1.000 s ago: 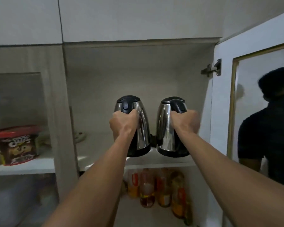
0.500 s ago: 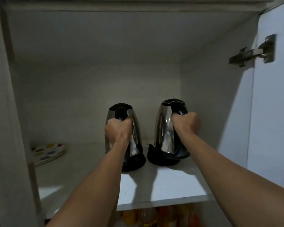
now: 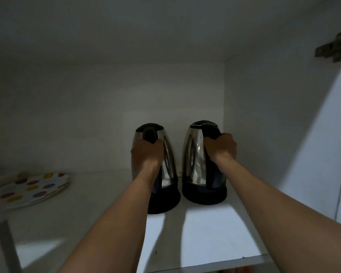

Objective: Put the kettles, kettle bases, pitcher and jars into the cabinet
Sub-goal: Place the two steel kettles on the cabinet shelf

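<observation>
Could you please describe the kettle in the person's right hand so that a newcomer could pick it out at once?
Look inside the open cabinet, on its white shelf. Two steel kettles stand side by side there; the right kettle is nearer the side wall, gripped by the right hand. Unlike the left kettle, it stands slightly farther back.

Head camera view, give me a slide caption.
Two hands hold kettles on a cabinet shelf.

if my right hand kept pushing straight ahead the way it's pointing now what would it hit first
Most likely the cabinet's back wall. The right hand is closed on the right kettle, which would reach that wall first; depth is hard to judge. The side wall lies close alongside.
</observation>
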The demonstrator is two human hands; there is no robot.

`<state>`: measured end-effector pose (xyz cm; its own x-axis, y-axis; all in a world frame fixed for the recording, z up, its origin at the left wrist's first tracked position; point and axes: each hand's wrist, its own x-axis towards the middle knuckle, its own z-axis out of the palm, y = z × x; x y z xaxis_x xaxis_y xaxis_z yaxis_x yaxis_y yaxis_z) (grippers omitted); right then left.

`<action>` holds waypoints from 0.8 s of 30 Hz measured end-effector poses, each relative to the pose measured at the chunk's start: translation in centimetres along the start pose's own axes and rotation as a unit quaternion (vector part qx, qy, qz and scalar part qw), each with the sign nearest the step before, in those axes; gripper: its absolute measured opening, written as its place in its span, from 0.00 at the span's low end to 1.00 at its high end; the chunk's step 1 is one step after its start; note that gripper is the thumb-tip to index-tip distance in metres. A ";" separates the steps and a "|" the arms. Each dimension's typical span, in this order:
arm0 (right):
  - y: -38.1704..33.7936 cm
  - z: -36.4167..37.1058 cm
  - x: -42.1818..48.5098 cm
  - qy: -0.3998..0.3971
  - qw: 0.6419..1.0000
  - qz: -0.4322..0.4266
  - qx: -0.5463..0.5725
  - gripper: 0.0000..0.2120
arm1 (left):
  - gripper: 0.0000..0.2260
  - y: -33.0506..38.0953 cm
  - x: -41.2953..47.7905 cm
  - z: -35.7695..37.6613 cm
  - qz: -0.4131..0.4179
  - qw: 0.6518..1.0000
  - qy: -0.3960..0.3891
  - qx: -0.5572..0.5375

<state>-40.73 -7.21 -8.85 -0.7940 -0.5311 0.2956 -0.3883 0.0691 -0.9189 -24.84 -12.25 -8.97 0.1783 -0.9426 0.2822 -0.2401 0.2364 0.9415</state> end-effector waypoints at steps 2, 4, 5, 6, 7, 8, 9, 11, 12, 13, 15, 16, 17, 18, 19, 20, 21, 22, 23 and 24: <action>0.0 0.1 0.0 -0.001 1.000 -0.005 -0.001 0.18 | 0.13 -0.1 -0.3 0.0 0.009 1.000 -0.008 0.010; 0.0 0.0 -0.4 -0.005 1.000 -0.005 0.001 0.18 | 0.10 -0.2 -0.6 -0.2 0.015 1.000 -0.009 0.007; 0.1 -0.1 -0.6 -0.010 1.000 -0.004 0.005 0.18 | 0.09 -0.2 -0.8 -0.3 0.016 1.000 -0.008 0.006; 0.2 -0.3 -0.8 -0.015 1.000 -0.005 0.003 0.18 | 0.09 -0.2 -0.9 -0.4 0.015 1.000 -0.005 0.006; 0.4 -0.4 -1.0 -0.020 1.000 -0.007 0.000 0.18 | 0.08 -0.2 -1.2 -0.5 0.013 1.000 -0.002 0.006; 0.7 -0.6 -1.3 -0.022 1.000 -0.009 0.000 0.18 | 0.08 -0.2 -1.5 -0.5 0.012 1.000 -0.002 0.009; 1.0 -0.9 -1.7 -0.022 1.000 -0.013 0.004 0.18 | 0.09 -0.3 -1.8 -0.5 0.012 1.000 -0.002 0.014; 1.6 -1.2 -2.2 -0.013 1.000 -0.020 0.012 0.17 | 0.09 -0.5 -2.6 -0.6 0.010 1.000 0.006 0.016; 1.8 -1.4 -2.3 -0.012 1.000 -0.021 0.013 0.16 | 0.09 -0.7 -3.0 -0.7 0.009 1.000 0.013 0.017; 1.8 -1.5 -2.4 -0.013 1.000 -0.021 0.010 0.15 | 0.10 -0.8 -3.4 -0.8 0.008 1.000 0.021 0.019; 1.8 -1.7 -2.7 -0.015 1.000 -0.024 0.005 0.13 | 0.12 -0.8 -3.9 -1.0 0.012 0.999 0.031 0.024; 1.8 -1.8 -2.7 -0.014 1.000 -0.023 0.003 0.13 | 0.12 -0.7 -4.2 -1.1 0.013 0.999 0.035 0.029; 1.8 -1.9 -2.8 -0.015 1.000 -0.021 -0.001 0.13 | 0.13 -0.7 -4.3 -1.2 0.011 0.998 0.041 0.036; 1.9 -1.9 -2.8 -0.017 1.000 -0.018 -0.006 0.14 | 0.13 -0.8 -4.4 -1.2 0.009 0.998 0.047 0.040; 2.2 -1.9 -3.0 -0.020 1.000 -0.013 -0.008 0.13 | 0.13 -1.2 -4.5 -1.1 0.009 0.998 0.049 0.045; 2.9 -1.8 -3.3 -0.022 1.000 -0.005 -0.012 0.13 | 0.13 -1.7 -4.6 -1.0 0.012 0.997 0.050 0.050; 3.8 -1.6 -3.8 -0.022 1.000 0.004 -0.019 0.12 | 0.13 -2.4 -5.1 -0.8 0.013 0.997 0.055 0.056; 4.9 -1.5 -4.5 -0.021 0.999 0.016 -0.026 0.12 | 0.13 -3.2 -5.6 -0.6 0.008 0.996 0.064 0.064; 6.3 -1.2 -5.2 -0.019 0.999 0.030 -0.033 0.13 | 0.14 -4.3 -6.0 -0.4 0.001 0.995 0.076 0.070; 7.6 -0.9 -6.0 -0.017 0.998 0.043 -0.036 0.15 | 0.15 -5.5 -6.4 -0.2 -0.013 0.994 0.084 0.076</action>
<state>-39.36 -2.76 -17.37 -0.8098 -0.5493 0.2061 -0.3533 0.1761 -0.9188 -24.50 -7.45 -15.95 0.3395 -0.8923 0.2976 -0.3720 0.1632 0.9138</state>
